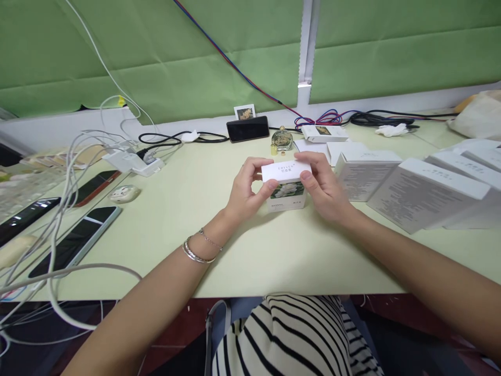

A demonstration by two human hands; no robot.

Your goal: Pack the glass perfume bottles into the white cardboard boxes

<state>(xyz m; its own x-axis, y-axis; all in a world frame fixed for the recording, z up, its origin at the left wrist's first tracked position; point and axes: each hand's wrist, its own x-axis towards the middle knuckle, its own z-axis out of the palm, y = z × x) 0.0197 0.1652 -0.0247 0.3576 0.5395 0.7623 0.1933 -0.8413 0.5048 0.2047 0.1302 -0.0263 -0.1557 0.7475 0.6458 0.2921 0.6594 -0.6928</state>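
Striped fabric of the person's top (289,334) lies nearest, just below the edge of a pale counter (242,266). Over that counter, the left hand (249,188) and right hand (326,189) grip a small white box (287,202) from either side, thumbs at its front near the top, fingers curled around the upper edges. It is upright, with a flower picture on its front; whether its base touches the counter, I cannot tell. Silver bracelets (193,254) circle the left wrist. Just beyond the box are a round glass bottle (282,140) and a small gold cap (273,150), with a dark phone (248,129) leaning behind, to their left. Larger white boxes (426,193) stand in a row to the right. Farther left are a power strip (146,164) and white cables (55,245). Green sheeting (176,62) covers the wall behind.
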